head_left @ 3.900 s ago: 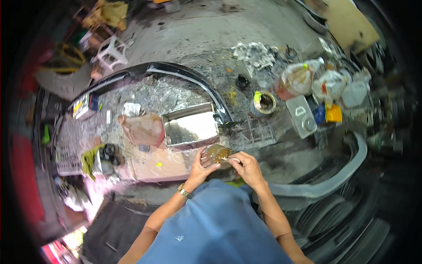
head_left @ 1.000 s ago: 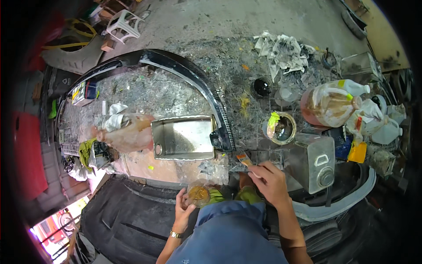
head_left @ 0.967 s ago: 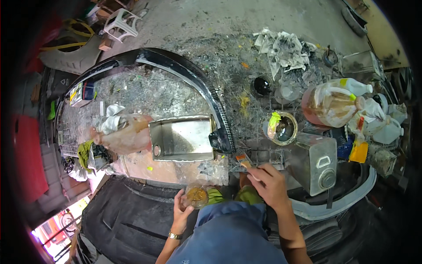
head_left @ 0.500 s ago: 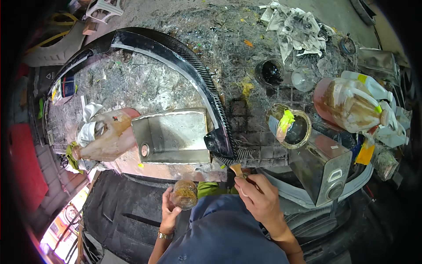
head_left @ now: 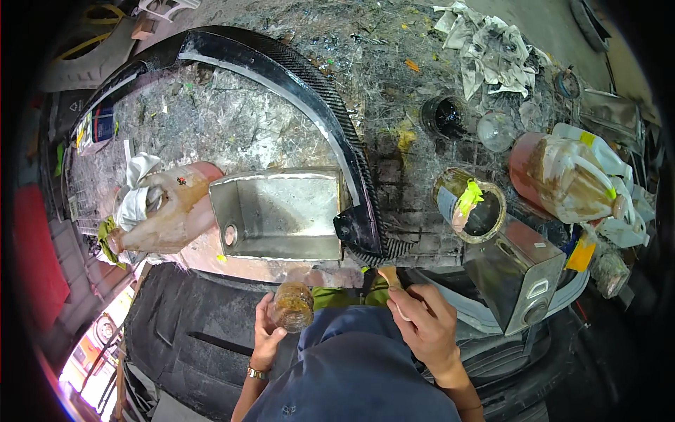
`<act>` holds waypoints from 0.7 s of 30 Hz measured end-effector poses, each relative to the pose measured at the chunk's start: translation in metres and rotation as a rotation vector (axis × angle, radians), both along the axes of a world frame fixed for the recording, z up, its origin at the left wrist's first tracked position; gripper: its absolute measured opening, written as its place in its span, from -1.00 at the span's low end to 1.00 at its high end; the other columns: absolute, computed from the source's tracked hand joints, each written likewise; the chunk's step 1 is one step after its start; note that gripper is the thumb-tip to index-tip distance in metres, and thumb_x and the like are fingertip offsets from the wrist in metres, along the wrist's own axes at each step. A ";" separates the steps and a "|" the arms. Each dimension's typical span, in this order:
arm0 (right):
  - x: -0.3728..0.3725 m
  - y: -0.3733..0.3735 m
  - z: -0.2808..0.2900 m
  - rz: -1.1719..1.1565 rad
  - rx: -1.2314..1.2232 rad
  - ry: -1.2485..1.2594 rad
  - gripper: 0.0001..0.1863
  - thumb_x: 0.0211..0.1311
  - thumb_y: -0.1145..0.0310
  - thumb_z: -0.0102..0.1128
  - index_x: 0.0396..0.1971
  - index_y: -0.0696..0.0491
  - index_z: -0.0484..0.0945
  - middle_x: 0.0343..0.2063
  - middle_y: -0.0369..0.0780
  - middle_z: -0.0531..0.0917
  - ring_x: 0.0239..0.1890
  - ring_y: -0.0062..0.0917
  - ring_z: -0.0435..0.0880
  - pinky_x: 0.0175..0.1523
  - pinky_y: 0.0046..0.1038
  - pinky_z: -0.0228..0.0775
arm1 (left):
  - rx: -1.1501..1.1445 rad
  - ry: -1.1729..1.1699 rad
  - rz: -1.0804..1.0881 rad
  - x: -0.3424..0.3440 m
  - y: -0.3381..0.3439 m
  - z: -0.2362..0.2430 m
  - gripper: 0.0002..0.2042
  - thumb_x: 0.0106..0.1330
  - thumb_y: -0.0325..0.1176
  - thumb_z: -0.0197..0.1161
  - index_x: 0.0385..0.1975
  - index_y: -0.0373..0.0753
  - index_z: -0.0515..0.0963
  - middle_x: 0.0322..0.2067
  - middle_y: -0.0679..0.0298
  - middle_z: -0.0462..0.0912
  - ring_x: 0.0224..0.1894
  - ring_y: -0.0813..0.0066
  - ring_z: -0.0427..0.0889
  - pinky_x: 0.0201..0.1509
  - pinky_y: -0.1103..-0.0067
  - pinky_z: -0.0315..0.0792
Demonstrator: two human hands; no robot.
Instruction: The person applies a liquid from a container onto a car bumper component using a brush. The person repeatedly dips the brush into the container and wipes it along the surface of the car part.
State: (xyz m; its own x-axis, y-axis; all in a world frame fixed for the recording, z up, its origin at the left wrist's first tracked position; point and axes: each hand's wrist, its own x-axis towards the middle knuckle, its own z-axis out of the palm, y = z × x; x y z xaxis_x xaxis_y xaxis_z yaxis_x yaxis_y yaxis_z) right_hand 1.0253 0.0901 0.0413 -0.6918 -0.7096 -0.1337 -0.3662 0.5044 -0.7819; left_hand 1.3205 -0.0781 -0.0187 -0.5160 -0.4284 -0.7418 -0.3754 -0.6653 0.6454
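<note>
In the step in hand, the brush [head_left: 391,277] would best be worked along the edge of the black curved strip [head_left: 295,81] in light, even strokes, with the elbow clear and the bristles laid flat rather than jabbed. The cup [head_left: 293,309] would best be held close to the work and steady, so that drips are caught by it and not by the clothing. The brush lies toward five o'clock from the middle of the view, its handle clamped in the grip of the right hand [head_left: 432,329] and its head pointed toward eleven o'clock. The cup is at seven o'clock, clasped between the thumb and fingers of the left hand [head_left: 266,337], in front of the table [head_left: 232,119]. Whether the strip is touched by the bristles cannot fairly be told, as they are poorly seen against the dark end. The brush handle looks pale and wooden; the cup is clear and ridged, stained amber-brown within. The strip is glossy black, lined with a grey band and edged with a woven pattern. At nine o'clock an open metal box [head_left: 285,204] is seen beside the strip's near end.
</note>
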 end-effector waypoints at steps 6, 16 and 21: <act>0.000 -0.002 0.000 -0.018 0.009 -0.026 -0.66 -0.07 0.53 0.44 -0.21 0.05 0.64 -0.40 -0.22 0.52 -0.50 -0.45 0.54 -0.47 -0.46 0.42 | 0.009 0.003 0.006 -0.005 -0.001 0.005 -0.10 0.09 -0.30 0.43 0.38 -0.24 -0.02 0.24 0.10 0.28 0.30 0.24 0.30 0.37 0.33 0.21; -0.005 0.002 0.005 -0.087 0.017 -0.077 -0.70 -0.05 0.62 0.38 -0.24 0.12 0.64 -0.39 -0.18 0.59 -0.45 -0.41 0.61 -0.38 -0.48 0.42 | 0.023 -0.010 0.006 -0.010 -0.001 0.008 -0.09 0.07 -0.29 0.44 0.38 -0.24 -0.01 0.23 0.12 0.30 0.29 0.27 0.31 0.36 0.36 0.19; -0.005 0.006 0.006 -0.105 0.020 -0.076 -0.69 -0.07 0.58 0.40 -0.24 0.09 0.63 -0.39 -0.19 0.59 -0.44 -0.38 0.61 -0.39 -0.45 0.44 | 0.029 -0.009 0.019 -0.011 0.000 0.007 -0.09 0.07 -0.28 0.45 0.37 -0.24 -0.01 0.20 0.16 0.31 0.28 0.30 0.31 0.35 0.38 0.19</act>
